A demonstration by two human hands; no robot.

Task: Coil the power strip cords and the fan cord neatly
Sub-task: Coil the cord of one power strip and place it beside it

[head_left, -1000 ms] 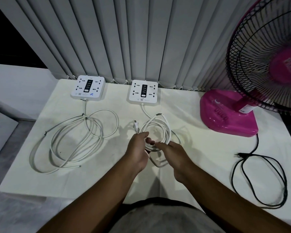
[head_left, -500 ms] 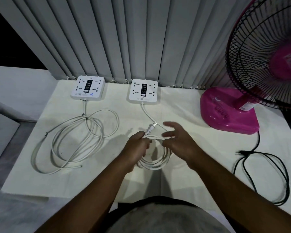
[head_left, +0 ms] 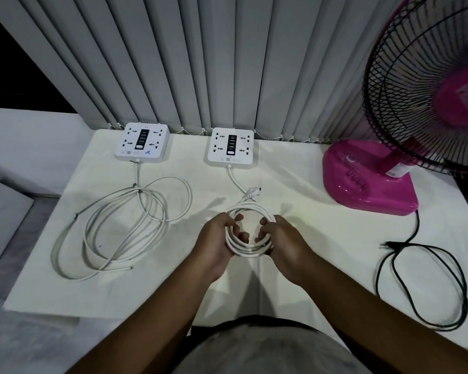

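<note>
- Fingers of the left hand curl around the left side of a tight white coil; the right hand clasps the coil's right side the same way, fingertips hooked through the open middle, so both hands are grasping it.
- The coil sits near the middle of the white desk; whether it rests on the surface or is lifted just off it cannot be told.
- From the coil's far edge the cord runs to the middle power strip, with its white plug lying on that run just beyond the coil.
- Bare desk lies on both sides of the hands and between them and the near edge, where the person's grey-clad body meets the desk.
- To the left, well apart, the second power strip sits at the far edge, its loose white cord sprawled in wide overlapping loops toward the near left.
- To the right, the pink fan base stands at the far side, its black grille overhanging the right edge of the view.
- The black fan cord trails from the base in loose loops down the right side, its black plug near the right forearm.
- Grey vertical blinds close off the far edge behind both strips.
</note>
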